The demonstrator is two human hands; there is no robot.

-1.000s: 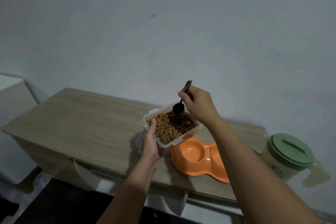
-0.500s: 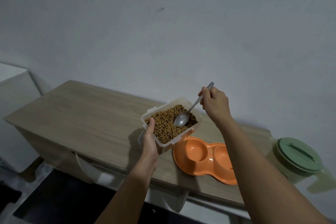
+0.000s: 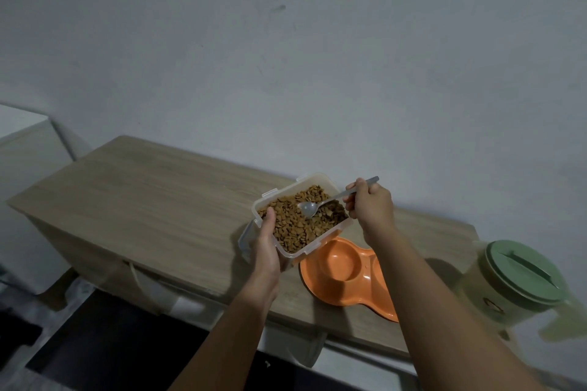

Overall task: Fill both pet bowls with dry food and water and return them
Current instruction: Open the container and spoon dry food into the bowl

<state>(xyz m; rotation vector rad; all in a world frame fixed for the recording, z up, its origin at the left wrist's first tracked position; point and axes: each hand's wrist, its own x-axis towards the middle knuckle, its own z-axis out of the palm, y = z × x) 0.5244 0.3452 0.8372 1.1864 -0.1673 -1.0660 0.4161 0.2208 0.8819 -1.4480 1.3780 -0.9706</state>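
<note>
Gripping kibble container [image 3: 301, 219] with left hand [image 3: 266, 249], right hand [image 3: 370, 206] pinching spoon [image 3: 320, 205] over food. Orange double bowl [image 3: 344, 273] is sitting empty underneath on table [image 3: 143, 200]; tilted container is risking spilling kibble.

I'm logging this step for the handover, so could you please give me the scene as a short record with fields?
left hand: holds the food box above the table
right hand: holds the spoon by its handle
spoon: bowl over the kibble, looks empty
food box: open, filled with kibble
pet bowl: orange double dish on the table, visible well empty
jug: green lid on, at the right
</note>
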